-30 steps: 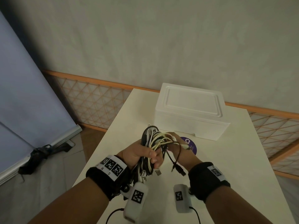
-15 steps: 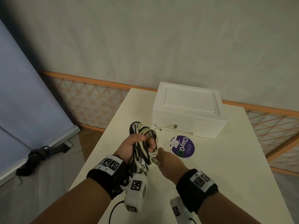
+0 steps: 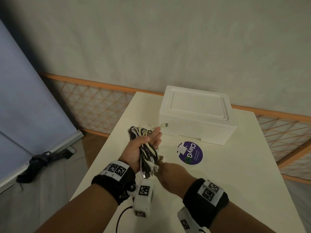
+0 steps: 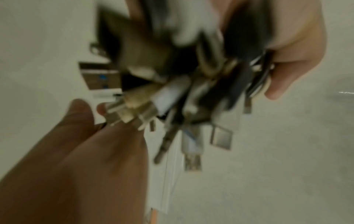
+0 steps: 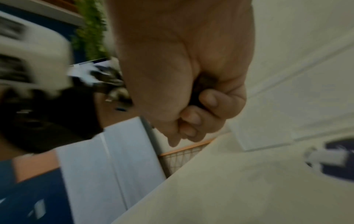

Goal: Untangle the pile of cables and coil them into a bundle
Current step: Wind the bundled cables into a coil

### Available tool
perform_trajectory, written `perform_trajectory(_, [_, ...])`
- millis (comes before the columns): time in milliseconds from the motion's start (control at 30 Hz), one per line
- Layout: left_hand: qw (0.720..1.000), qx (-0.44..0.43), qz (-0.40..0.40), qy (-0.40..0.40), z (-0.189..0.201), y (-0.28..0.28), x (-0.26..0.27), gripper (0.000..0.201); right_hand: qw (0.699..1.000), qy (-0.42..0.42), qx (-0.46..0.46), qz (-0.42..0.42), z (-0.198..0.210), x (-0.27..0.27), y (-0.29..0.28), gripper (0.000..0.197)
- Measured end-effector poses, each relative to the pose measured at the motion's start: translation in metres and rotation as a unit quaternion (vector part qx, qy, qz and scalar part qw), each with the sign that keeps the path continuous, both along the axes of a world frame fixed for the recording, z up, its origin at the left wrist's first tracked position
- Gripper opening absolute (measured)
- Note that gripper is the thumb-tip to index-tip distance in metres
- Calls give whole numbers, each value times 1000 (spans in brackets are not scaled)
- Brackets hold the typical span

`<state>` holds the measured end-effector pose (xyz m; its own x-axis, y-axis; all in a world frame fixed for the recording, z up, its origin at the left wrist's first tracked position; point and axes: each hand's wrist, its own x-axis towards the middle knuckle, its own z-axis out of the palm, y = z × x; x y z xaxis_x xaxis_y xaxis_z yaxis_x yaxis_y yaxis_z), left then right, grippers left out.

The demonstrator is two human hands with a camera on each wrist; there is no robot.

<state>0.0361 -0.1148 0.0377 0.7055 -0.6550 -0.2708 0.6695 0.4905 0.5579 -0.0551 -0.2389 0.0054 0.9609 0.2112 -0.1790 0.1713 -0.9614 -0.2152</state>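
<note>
CHANGE: right hand dropped to 6 o'clock of cable bundle, fist clenched on cable | left hand grasps bundle | STATUS: coiling nearly done

Dim, even indoor lighting; no glare. Head view sharp centrally, darkened and bowed toward its corners. Both wrist views heavily motion-blurred, cable plugs smeared, backgrounds indistinct.

Cream-white table, centre to lower right of head view; white foam box at its far end; round purple ClayGo sticker flat just before box.
</note>
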Motion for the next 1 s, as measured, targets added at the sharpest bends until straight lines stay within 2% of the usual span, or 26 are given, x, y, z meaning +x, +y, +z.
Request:
perform_trajectory(100, [997, 40, 62, 11, -4, -1, 9, 60, 998, -3, -67, 21, 20, 2, 5, 27])
perform_trajectory(200, [996, 65, 68, -10, -3, 2, 10, 69, 995, -66, -69, 33, 34, 7, 2, 16])
perform_trajectory(267, [995, 72, 72, -23, 0, 1, 10, 75, 994, -71, -73, 34, 38, 8, 1, 4])
perform_trajectory(300, [994, 74, 75, -28, 1, 1, 10, 79, 994, -77, -73, 35, 37, 8, 0, 4])
perform_trajectory(367, [993, 75, 80, -34, 3, 1, 10, 84, 989, -116, -70, 56, 35, 8, -3, 17])
perform_trajectory(467, [994, 73, 77, -37, 5, 1, 12, 76, 979, -186, -44, 73, 38, 7, -4, 23])
perform_trajectory(567, [992, 92, 83, -31, 5, -2, 11, 65, 973, -218, 34, 68, 38, 7, -4, 9])
perform_trajectory(600, [991, 106, 79, -28, 6, -3, 11, 63, 971, -223, 52, 72, 37, 8, -4, 5])
perform_trajectory(700, [992, 118, 32, 5, 9, -1, 8, 54, 968, -221, 91, 77, 47, 8, -5, 12])
perform_trajectory(800, [994, 86, -42, 45, 16, 1, 3, 54, 945, -274, 129, 122, 67, 8, -10, 15])
perform_trajectory(867, [995, 48, -77, 46, 19, 1, -1, 41, 928, -308, 149, 150, 76, 12, -14, 12])
perform_trajectory(900, [995, 38, -80, 37, 20, 0, -1, 37, 923, -322, 155, 144, 77, 15, -17, 23])
perform_trajectory(1000, [996, 30, -80, 20, 23, -3, -4, 25, 921, -348, 130, 118, 80, 22, -30, 70])
